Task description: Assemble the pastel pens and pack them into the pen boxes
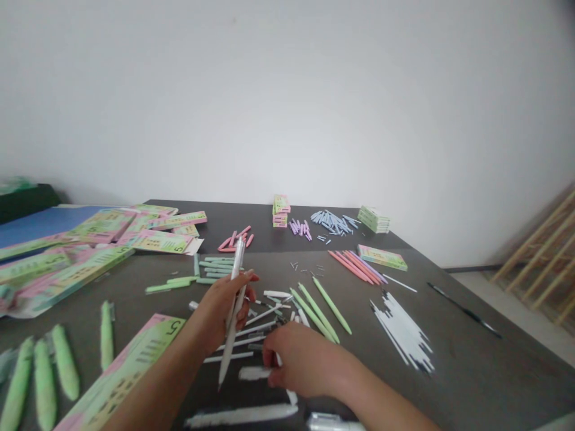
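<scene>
Clear plastic (335,422) lies nearest, the left hand (221,306) gripping a white pen (229,348).

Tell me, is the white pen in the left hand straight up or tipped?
Tipped: the left hand holds the white pen at a slant, its upper end showing further right than its lower end.

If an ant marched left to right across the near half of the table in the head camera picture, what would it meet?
Light green pens, a single light green pen, left hand holding a white pen, right hand, white refills, black pen.
</scene>
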Available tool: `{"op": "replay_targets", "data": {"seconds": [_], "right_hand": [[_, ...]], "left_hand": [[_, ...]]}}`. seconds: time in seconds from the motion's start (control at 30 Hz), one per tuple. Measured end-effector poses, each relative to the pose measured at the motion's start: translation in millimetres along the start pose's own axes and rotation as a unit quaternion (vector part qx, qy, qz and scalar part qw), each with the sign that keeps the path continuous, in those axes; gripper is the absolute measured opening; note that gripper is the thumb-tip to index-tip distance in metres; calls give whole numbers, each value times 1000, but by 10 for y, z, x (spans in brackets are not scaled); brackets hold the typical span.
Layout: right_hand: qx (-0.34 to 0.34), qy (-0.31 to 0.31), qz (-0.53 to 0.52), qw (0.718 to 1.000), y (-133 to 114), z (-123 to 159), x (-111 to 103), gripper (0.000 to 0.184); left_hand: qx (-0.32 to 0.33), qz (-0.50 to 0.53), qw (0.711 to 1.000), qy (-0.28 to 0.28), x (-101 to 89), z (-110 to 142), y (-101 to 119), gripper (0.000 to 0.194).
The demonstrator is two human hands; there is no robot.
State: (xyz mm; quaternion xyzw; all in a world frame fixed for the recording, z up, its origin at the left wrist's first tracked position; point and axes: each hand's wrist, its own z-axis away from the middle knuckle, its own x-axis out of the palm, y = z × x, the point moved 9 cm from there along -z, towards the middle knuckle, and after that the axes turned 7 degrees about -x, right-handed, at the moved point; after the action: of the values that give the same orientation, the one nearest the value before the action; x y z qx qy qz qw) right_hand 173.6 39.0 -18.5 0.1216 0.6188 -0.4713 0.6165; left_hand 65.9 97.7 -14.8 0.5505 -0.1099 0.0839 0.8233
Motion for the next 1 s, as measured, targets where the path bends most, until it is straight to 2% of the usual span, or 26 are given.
{"op": "replay_targets", "data": {"seconds": [0.1,0.2,0.47,0.5,0.57,0.63,0.7,0.8,0.87,0.93,1.0], "right_hand": [[-4,0,27,1000,1,-43,31,25],[-5,1,2,1000,70,-62,49,32],[-44,58,-12,997,106,-27,-56,40],[-45,71,-26,996,104,-22,-95,38],[-32,122,-87,988,144,-18,-216,23],[0,180,-196,964,244,-23,-313,7],[22,199,-296,934,312,-61,-306,26],[5,125,-412,903,208,-178,-107,50],[-6,78,-506,859,103,-223,32,59],[0,58,-578,814,41,-237,118,61],[15,59,-612,789,37,-232,143,56]], "left_hand": [[-12,21,1000,-4,9,-2,-32,17],[-20,44,999,7,-12,-3,-29,14],[-54,103,993,29,-37,-28,-26,11],[-55,110,992,29,-31,-26,-27,11],[-47,125,991,29,-23,-21,-21,9],[-28,138,990,30,-25,-18,-10,11],[0,149,988,37,-42,-23,2,15],[48,161,984,58,-85,-32,16,18],[75,164,981,67,-87,-19,23,18],[97,163,980,66,-56,24,41,17],[119,161,978,59,-9,95,83,19]]}}
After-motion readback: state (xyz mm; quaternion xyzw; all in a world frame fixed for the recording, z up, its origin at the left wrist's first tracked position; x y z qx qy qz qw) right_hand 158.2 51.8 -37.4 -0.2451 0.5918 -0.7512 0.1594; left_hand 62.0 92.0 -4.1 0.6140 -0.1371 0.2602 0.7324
